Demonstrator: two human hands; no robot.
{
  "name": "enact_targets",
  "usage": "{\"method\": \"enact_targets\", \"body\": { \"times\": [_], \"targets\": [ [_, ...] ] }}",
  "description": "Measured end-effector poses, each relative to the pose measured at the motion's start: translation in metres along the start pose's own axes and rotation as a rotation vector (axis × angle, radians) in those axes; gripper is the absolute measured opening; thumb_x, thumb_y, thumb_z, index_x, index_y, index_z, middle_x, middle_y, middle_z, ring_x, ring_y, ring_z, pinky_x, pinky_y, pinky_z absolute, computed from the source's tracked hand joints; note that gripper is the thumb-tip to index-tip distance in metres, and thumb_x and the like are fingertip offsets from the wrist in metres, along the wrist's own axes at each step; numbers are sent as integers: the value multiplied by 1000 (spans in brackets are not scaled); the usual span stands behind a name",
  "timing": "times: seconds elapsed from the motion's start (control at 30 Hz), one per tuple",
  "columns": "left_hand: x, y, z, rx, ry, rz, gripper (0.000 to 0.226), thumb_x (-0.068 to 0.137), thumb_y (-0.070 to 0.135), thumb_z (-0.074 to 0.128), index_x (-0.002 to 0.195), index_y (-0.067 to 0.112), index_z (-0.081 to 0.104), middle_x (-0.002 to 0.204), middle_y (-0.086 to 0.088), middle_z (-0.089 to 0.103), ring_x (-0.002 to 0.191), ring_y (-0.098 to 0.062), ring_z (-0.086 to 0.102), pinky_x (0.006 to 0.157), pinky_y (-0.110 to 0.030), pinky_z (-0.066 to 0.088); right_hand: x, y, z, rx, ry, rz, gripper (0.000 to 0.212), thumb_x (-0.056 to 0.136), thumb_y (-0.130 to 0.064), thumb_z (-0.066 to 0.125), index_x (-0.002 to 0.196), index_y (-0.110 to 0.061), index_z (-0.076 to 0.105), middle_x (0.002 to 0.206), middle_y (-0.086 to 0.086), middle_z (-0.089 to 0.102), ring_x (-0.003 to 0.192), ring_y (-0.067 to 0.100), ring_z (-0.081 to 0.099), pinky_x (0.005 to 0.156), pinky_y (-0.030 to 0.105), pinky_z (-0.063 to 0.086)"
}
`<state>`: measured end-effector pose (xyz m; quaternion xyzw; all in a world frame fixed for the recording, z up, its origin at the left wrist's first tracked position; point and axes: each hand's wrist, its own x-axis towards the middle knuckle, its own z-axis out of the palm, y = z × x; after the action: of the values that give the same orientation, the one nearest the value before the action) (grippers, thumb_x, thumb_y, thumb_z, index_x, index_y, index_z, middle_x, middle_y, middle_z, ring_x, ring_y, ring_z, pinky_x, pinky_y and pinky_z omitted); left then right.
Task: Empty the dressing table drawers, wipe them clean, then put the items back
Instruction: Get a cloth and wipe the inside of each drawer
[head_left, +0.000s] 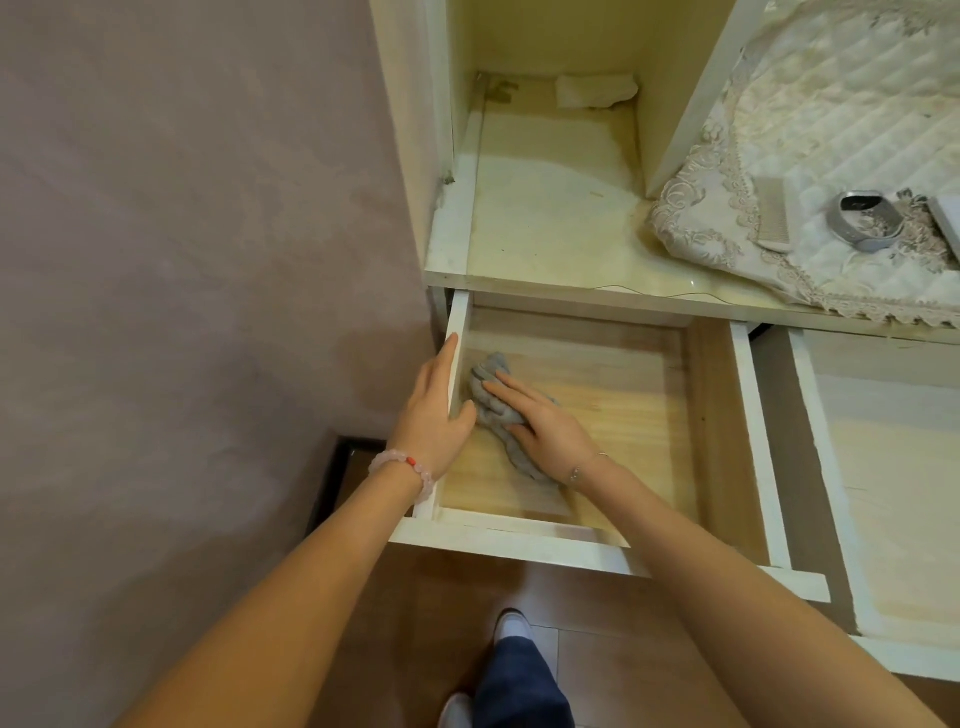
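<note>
The right hand, fingers flat, presses a grey cloth on the open drawer floor near its left wall. The left hand clasps that wall, thumb inside.

Arms: bare along their whole visible length.
Left wrist: bracelet of pale pink round beads, one red bead among them.
Right wrist: thin silver chain.
Legs: dark blue trousers.
Feet: white shoes.
</note>
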<state>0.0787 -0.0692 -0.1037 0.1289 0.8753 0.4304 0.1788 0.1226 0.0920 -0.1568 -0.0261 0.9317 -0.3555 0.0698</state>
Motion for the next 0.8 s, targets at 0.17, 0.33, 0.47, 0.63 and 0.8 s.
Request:
{"method": "enact_targets", "body": {
  "times": [0.17, 0.33, 0.47, 0.63, 0.8],
  "targets": [
    [0, -1, 0, 2, -8, -11, 71, 94, 15, 46, 147, 37, 3, 155, 7, 11, 135, -24, 32, 88, -25, 32, -34, 33, -29, 2, 64, 115, 51, 94, -8, 47, 139, -30, 38, 150, -2, 32, 137, 17, 33, 107, 14, 20],
    [-1, 1, -1, -16, -15, -17, 69, 96, 16, 44, 147, 37, 3, 155, 9, 9, 138, -23, 25, 95, -29, 32, -72, 57, -72, -34, 195, 336, 50, 93, -3, 45, 139, -23, 41, 151, 2, 32, 137, 22, 32, 110, 25, 22],
    [-4, 1, -2, -62, -32, -23, 61, 99, 25, 39, 148, 36, 4, 156, 10, 8, 141, -17, 18, 107, -32, 25, -76, 55, -64, -135, 240, 432, 55, 92, 0, 45, 142, -23, 37, 152, 4, 29, 136, 26, 33, 111, 38, 28],
    [-13, -11, -6, -143, -55, -14, 51, 101, 31, 31, 147, 37, 11, 154, 16, 13, 142, -7, 12, 106, -22, 15, -83, 50, -63, -49, 190, 451, 49, 94, -4, 43, 138, -25, 40, 152, 1, 28, 136, 25, 34, 110, 33, 28],
    [-11, -13, -14, -193, -102, -10, 47, 101, 30, 28, 146, 35, 14, 153, 17, 15, 141, -5, 12, 107, -21, 15, -89, 38, -58, 81, 32, 283, 51, 92, 0, 48, 137, -24, 42, 153, 1, 25, 137, 14, 26, 101, -2, 12]
  ]
}}
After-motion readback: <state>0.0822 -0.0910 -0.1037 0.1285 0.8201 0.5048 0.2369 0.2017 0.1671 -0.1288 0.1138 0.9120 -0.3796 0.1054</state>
